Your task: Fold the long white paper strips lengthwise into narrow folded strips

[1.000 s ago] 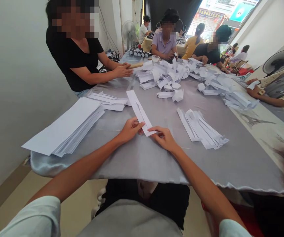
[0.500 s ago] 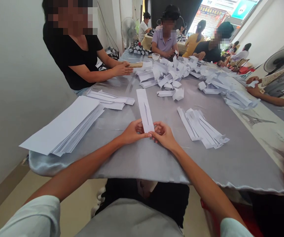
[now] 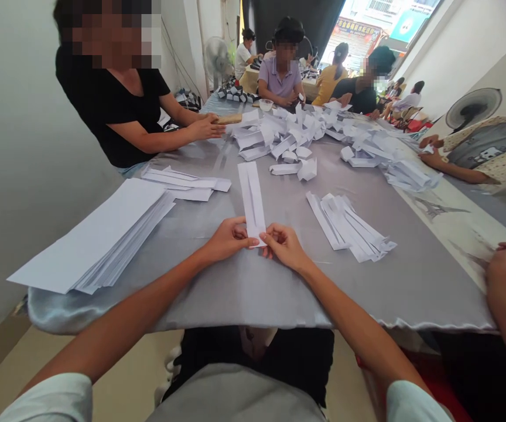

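A long folded white paper strip (image 3: 252, 196) lies on the grey tablecloth (image 3: 279, 281), pointing straight away from me. My left hand (image 3: 225, 239) pinches its near end from the left. My right hand (image 3: 284, 246) pinches the same end from the right, fingers curled. To my left lies a thick stack of flat white sheets (image 3: 99, 234). A loose pile of folded strips (image 3: 349, 225) sits to the right of my hands.
A few folded sheets (image 3: 187, 181) lie beyond the stack. A big heap of folded paper pieces (image 3: 314, 135) covers the far table. Several people sit around it; one in black at left, another person's hands (image 3: 505, 264) at the right edge. Fans stand behind.
The strip has swung from slanting leftward to pointing straight away. Both hands have closed in on its near end. The view has shifted slightly.
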Demonstrator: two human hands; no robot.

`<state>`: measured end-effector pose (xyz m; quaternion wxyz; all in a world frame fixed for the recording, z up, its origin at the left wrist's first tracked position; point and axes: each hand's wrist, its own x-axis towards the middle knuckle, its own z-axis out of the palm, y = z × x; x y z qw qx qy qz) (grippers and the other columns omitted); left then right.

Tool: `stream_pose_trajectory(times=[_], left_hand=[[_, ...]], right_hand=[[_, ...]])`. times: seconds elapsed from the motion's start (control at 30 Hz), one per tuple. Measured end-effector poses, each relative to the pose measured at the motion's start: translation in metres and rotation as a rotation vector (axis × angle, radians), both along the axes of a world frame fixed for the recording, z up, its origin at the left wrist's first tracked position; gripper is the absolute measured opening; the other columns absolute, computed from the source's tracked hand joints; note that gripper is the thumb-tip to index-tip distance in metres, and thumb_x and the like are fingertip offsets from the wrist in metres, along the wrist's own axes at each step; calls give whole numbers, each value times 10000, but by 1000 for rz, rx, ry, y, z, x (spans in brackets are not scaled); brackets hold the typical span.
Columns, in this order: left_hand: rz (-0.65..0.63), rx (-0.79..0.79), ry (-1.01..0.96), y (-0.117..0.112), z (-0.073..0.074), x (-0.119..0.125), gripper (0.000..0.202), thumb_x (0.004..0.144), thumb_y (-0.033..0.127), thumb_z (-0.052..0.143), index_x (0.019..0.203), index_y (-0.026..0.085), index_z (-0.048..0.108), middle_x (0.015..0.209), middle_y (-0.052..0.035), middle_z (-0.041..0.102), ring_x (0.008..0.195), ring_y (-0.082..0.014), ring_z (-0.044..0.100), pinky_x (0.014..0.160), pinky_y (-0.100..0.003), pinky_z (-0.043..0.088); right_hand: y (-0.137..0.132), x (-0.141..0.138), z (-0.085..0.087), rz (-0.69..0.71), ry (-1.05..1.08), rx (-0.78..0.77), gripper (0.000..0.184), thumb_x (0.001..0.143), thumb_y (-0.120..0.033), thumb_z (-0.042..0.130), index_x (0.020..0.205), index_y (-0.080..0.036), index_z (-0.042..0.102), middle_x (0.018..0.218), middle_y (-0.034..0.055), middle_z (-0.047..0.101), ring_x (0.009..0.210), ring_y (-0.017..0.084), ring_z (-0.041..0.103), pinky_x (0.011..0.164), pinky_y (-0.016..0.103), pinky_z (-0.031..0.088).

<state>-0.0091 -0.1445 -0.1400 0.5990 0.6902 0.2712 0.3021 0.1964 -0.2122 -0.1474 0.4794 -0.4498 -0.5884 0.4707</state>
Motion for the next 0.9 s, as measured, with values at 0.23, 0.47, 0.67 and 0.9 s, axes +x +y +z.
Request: stream_pose_trajectory(times=[0.23,0.47,0.67,0.9], left_hand=[[-82,1,87,2,6,-1,276,850,420,805,964,169,810,800,-60,780,643,-164,667,581,-256,496],[-40,169,194,-2,2,-1,351,942,490,690,867,162,787,591,21,619,496,-114,490,501,-237,368],[-81,304,242,-1,6,-4,523,1019,543,542,694,160,688,628,-6,633,563,-132,496,543,-261,342],[26,451,262,1,6,-7,409,1024,490,547,786,171,646,680,20,565,627,-135,480,598,-262,358]], right_hand=[[3,0,-8,-54,11,40,432,929,-649,694,956,-223,627,661,-28,672,513,130,624,451,241,495],[2,0,-9,-55,-67,31,428,986,-664,601,905,-248,537,699,-30,692,531,137,646,461,239,477],[0,0,-9,-62,-49,52,432,977,-639,641,850,-237,549,626,-34,643,522,139,624,454,240,434],[5,3,-7,-154,36,83,405,937,-614,705,945,-221,610,740,8,712,543,138,631,460,242,457]])
